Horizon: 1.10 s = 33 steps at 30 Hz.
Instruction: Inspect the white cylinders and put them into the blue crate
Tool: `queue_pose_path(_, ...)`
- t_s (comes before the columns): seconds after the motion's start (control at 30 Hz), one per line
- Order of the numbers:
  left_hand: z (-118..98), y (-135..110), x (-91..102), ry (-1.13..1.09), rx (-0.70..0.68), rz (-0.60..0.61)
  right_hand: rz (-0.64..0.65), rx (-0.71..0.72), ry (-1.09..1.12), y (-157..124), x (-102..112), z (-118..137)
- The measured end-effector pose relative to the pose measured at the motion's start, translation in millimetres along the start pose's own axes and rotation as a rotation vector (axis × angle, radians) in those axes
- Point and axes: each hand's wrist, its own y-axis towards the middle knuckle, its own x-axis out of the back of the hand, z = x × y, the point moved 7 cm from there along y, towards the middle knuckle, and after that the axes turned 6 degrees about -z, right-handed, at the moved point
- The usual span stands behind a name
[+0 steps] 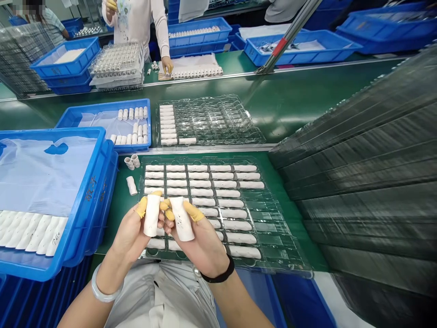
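My left hand [131, 230] wears yellow finger cots and is closed round a white tube-shaped piece [152, 215], held upright. Beside it my right hand [201, 237], also in finger cots, grips a second white tube [182, 218], slightly tilted, with small dark marks on its lower part. Both hands are over the near left part of a clear plastic tray [273, 228]. Rows of white tubes [239, 225] lie in its slots, and its right-hand column is mostly bare. Left of the tray, two white tubes [132, 161] stand on end and one [131, 186] lies on the green table.
Stacked blue bins [102, 182] at left hold white tubes on a plastic sheet. Behind are a blue tray [102, 107] of tubes and another clear tray [211, 118], partly filled. Tall stacked trays [368, 182] rise at right. Across the belt, a person [136, 27] handles small parts.
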Motion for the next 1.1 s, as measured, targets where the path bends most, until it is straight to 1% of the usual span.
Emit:
queue_pose_path(0.13, 0, -2, -1.9, -0.027, -0.001, -0.006, -0.035, 0.039, 0.015, 1, 6, 1)
queue_pose_path(0.23, 1, -1, -2.5, -0.020, -0.004, -0.001, -0.033, 0.044, -0.016, 1, 3, 3)
queue_pose_path(0.37, 1, 0, -2.1, 0.044, -0.024, -0.014, -0.048, 0.048, -0.013, 0, 0, 5)
queue_pose_path(0.47, 1, 0, -2.7, 0.052, -0.027, -0.015, -0.011, 0.062, -0.025, -1, -1, 5)
queue_pose_path(0.57, 1, -2, -7.1, 0.031, -0.008, 0.040, 0.046, 0.100, -0.093, -2, -2, 5)
queue_pose_path(0.67, 1, -3, -7.8, 0.041, 0.006, 0.059, 0.042, 0.100, -0.151, -1, -1, 2)
queue_pose_path(0.87, -3, 2, -4.4, 0.082, -0.046, 0.037, 0.006, 0.028, -0.037, -2, -3, 5)
queue_pose_path(1.0, -4, 2, 1.9, 0.059, -0.046, -0.029, 0.008, 0.054, -0.020, -3, -2, 7)
queue_pose_path(1.1, -3, 2, 2.2, 0.032, -0.050, 0.004, 0.009, 0.086, -0.037, -2, -1, 7)
